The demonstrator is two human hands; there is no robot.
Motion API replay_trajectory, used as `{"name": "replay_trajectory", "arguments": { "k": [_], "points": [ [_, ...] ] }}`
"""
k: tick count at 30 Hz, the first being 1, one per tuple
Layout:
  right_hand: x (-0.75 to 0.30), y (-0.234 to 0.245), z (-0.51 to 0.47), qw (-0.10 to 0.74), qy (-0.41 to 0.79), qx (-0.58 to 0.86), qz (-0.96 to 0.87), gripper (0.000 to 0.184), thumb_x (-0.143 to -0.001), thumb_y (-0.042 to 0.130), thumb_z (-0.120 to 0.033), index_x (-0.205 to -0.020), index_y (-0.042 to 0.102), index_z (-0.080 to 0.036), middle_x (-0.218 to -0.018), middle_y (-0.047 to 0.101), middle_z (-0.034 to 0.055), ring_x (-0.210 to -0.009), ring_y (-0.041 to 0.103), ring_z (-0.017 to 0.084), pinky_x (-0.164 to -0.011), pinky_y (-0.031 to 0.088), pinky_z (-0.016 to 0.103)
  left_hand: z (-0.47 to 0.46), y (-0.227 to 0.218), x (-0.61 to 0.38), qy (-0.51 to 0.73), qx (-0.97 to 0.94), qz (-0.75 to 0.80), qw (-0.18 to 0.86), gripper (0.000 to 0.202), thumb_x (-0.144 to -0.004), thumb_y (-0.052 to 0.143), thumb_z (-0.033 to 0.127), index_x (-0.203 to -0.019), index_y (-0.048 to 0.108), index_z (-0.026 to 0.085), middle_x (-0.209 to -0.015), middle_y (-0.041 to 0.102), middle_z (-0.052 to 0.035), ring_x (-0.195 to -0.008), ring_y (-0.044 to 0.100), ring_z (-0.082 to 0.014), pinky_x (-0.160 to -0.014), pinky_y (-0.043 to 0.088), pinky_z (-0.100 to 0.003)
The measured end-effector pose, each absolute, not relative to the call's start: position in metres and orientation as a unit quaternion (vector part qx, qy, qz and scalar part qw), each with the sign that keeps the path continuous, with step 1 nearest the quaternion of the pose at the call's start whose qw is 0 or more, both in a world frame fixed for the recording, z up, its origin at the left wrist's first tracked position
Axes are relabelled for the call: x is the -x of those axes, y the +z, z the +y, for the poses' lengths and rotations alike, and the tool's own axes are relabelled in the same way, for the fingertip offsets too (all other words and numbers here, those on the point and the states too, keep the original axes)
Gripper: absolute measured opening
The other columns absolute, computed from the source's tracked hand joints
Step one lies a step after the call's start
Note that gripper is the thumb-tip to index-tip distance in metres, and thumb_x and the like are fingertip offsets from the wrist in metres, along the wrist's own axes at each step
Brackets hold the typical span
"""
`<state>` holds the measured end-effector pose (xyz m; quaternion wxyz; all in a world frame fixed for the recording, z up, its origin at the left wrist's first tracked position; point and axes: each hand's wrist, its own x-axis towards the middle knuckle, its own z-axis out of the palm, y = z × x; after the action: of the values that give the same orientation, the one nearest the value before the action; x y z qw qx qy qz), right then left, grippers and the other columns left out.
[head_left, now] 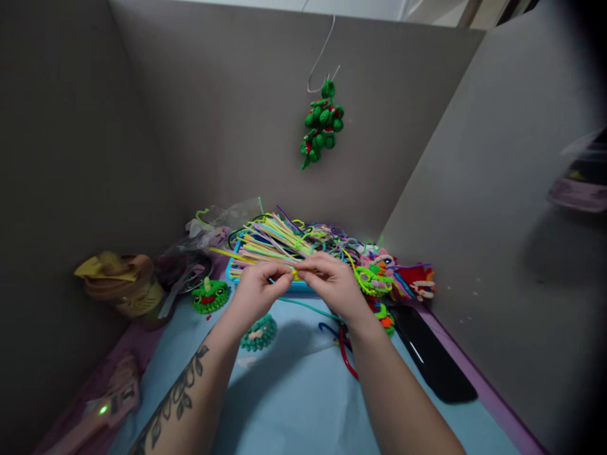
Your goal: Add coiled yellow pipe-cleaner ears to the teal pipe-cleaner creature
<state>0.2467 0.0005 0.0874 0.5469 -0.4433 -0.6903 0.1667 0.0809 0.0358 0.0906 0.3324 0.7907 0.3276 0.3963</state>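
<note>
OK, so you've got a small bright-yellow piece, prob. fuzzy craft stem (295, 275), pinched btwn both hands, up in front of the blue plastic tray (230, 270). Your L hand (262, 285) has its fingers narrow on one side of it, and your R hand (331, 282) has its fingers narrow on the other; only a tiny bit shows, so can't tell its full shape. Looks like fine two-handed shaping is the step; I'd say the next move calls for a firm pinch w/ one hand & a small, careful turn w/ the other. Behind, the tray's heaped w/ pastel fuzzy stems (277, 234). Light-blue-covered desk (303, 398) below: round teal fuzzy piece w/ a pale bow (259, 333) near your L wrist, green fuzzy figure w/ eyes (210, 297) farther L, glossy black phone-like slab (434, 361) on the R. Room-wise: plain grey panels (227, 114) on three sides, w/ a green-and-red knotted hanging (324, 123) on a thin pale wire hook (324, 47) at the back.
</note>
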Motion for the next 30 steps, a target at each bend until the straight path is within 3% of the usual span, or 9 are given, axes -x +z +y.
{"name": "replay_trajectory", "arguments": {
  "k": [8,15,21,30],
  "points": [
    [-0.241,0.084,0.002,0.540,0.119,0.488,-0.675,0.012,-0.079,0.058,-0.016,-0.077,0.069,-0.019,-0.081,0.062,0.0045,-0.078,0.058,0.017,-0.068,0.045,0.028,0.032,0.087,-0.086,0.426,-0.783,0.344,0.296,0.016,-0.081,0.053,0.023,-0.077,0.067,0.017,-0.076,0.069,-0.0021,-0.070,0.060,-0.0142,-0.065,0.045,-0.022],
    [-0.238,0.086,0.002,0.572,0.104,0.503,-0.640,0.012,-0.079,0.057,-0.017,-0.073,0.067,-0.018,-0.078,0.060,0.0044,-0.073,0.057,0.016,-0.064,0.044,0.027,0.031,0.078,-0.098,0.477,-0.726,0.349,0.351,0.018,-0.081,0.056,0.029,-0.084,0.068,0.016,-0.083,0.071,-0.0043,-0.076,0.064,-0.0163,-0.065,0.048,-0.022],
    [-0.232,0.082,0.002,0.573,0.090,0.513,-0.633,0.012,-0.079,0.055,-0.015,-0.073,0.065,-0.017,-0.079,0.059,0.0037,-0.075,0.057,0.016,-0.067,0.046,0.027,0.032,0.070,-0.102,0.531,-0.675,0.378,0.345,0.017,-0.078,0.060,0.029,-0.082,0.071,0.016,-0.078,0.073,-0.0034,-0.070,0.064,-0.0154,-0.064,0.050,-0.023],
    [-0.227,0.079,0.003,0.579,0.093,0.515,-0.625,0.011,-0.079,0.056,-0.015,-0.074,0.065,-0.017,-0.080,0.059,0.0039,-0.076,0.057,0.015,-0.067,0.047,0.027,0.032,0.067,-0.096,0.515,-0.744,0.362,0.225,0.018,-0.084,0.053,0.026,-0.082,0.068,0.017,-0.081,0.070,-0.0044,-0.073,0.062,-0.0144,-0.065,0.046,-0.022]
  ]
}}
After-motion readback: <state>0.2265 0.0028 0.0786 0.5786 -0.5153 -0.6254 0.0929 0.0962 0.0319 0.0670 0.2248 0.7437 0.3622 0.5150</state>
